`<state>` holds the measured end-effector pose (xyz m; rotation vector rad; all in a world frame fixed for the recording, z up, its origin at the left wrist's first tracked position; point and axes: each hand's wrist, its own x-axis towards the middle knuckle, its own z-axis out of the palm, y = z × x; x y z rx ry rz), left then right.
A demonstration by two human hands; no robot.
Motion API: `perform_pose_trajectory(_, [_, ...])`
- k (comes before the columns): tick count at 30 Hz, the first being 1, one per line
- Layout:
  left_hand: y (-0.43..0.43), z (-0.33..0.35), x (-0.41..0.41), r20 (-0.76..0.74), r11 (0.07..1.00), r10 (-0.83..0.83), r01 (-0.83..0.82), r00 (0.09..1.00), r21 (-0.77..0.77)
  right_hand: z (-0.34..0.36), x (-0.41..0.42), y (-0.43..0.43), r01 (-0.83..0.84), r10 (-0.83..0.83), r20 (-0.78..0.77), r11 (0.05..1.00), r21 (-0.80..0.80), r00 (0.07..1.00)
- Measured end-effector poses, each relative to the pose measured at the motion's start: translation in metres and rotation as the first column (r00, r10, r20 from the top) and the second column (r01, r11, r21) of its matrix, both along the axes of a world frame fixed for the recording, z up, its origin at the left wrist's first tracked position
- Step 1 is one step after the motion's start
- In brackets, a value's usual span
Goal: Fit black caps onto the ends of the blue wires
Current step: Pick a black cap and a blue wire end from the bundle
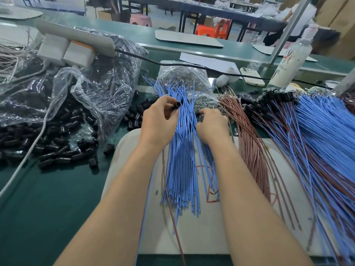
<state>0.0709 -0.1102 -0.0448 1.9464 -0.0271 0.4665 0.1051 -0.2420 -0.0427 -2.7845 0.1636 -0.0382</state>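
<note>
A bundle of loose blue wires (182, 160) lies fanned out on a white board (201, 237) in front of me. My left hand (159, 121) pinches one black cap (175, 106) between thumb and fingers, held just above the wires' far half. My right hand (212, 125) lies with curled fingers at the right side of the bundle, near the wire ends; what its fingertips hold is hidden. Many loose black caps (57, 150) lie on the green table to the left.
A clear plastic bag (86, 89) of caps sits at left with a white power strip (76, 38) on it. Brown wires (249, 143) and capped blue and brown wires (317, 131) spread at right. A phone (251, 75) and a white bottle (290, 60) stand behind.
</note>
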Motion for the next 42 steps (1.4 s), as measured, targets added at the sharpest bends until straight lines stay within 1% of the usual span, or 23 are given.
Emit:
perform_pose_trajectory(3, [-0.001,0.0,0.0,-0.001,1.0,-0.002,0.002,1.0,0.0,0.001,0.007,0.0,0.021,-0.021,-0.006,1.0,0.01,1.0])
perform_pose_trajectory(5, [-0.002,0.0,-0.001,-0.004,1.0,-0.004,0.004,1.0,0.003,-0.002,0.008,-0.003,0.053,-0.055,0.043,0.998,0.038,0.998])
perform_pose_trajectory(8, [-0.002,0.0,-0.001,-0.01,1.0,-0.009,0.009,1.0,0.002,-0.011,0.004,-0.006,0.102,-0.12,0.149,0.987,0.122,0.982])
perform_pose_trajectory(11, [-0.002,0.0,-0.001,-0.017,1.0,-0.011,0.011,1.0,0.0,-0.012,0.002,-0.008,0.102,-0.138,0.207,0.979,0.175,0.968])
perform_pose_trajectory(14, [-0.002,0.001,0.0,-0.02,1.0,-0.013,0.013,1.0,-0.002,-0.005,0.001,-0.014,0.084,-0.165,0.241,0.946,0.313,0.956])
perform_pose_trajectory(16, [-0.002,0.0,0.0,-0.022,1.0,-0.015,0.015,1.0,-0.004,-0.001,-0.003,-0.019,0.029,-0.164,0.261,0.891,0.452,0.951])
perform_pose_trajectory(17, [-0.002,0.0,0.0,-0.021,1.0,-0.016,0.016,1.0,-0.006,0.001,-0.005,-0.022,-0.008,-0.155,0.264,0.848,0.529,0.952])
perform_pose_trajectory(19, [-0.003,0.0,0.0,-0.019,1.0,-0.023,0.023,1.0,-0.008,0.005,-0.009,-0.027,-0.09,-0.111,0.249,0.733,0.674,0.962])
perform_pose_trajectory(21, [-0.003,0.0,0.0,-0.016,0.999,-0.036,0.036,0.999,-0.005,0.007,-0.014,-0.029,-0.155,-0.052,0.234,0.606,0.78,0.971])
perform_pose_trajectory(24, [-0.003,-0.002,0.0,-0.011,0.998,-0.059,0.059,0.998,-0.005,0.008,-0.019,-0.027,-0.23,-0.01,0.272,0.499,0.835,0.962])
perform_pose_trajectory(26, [-0.004,-0.003,0.0,-0.002,0.998,-0.067,0.067,0.998,-0.011,0.008,-0.021,-0.025,-0.256,0.01,0.285,0.466,0.847,0.959])
perform_pose_trajectory(30, [-0.004,-0.003,0.001,0.007,0.994,-0.101,0.101,0.995,-0.04,0.012,-0.024,-0.023,-0.294,0.044,0.318,0.519,0.803,0.947])
perform_pose_trajectory(35, [-0.005,-0.001,0.001,0.004,0.986,-0.147,0.147,0.989,-0.079,0.015,-0.028,-0.021,-0.334,0.069,0.376,0.627,0.704,0.924])
perform_pose_trajectory(42, [-0.006,0.001,-0.002,0.0,0.976,-0.189,0.188,0.982,-0.113,0.019,-0.032,-0.015,-0.378,0.087,0.422,0.628,0.68,0.902])
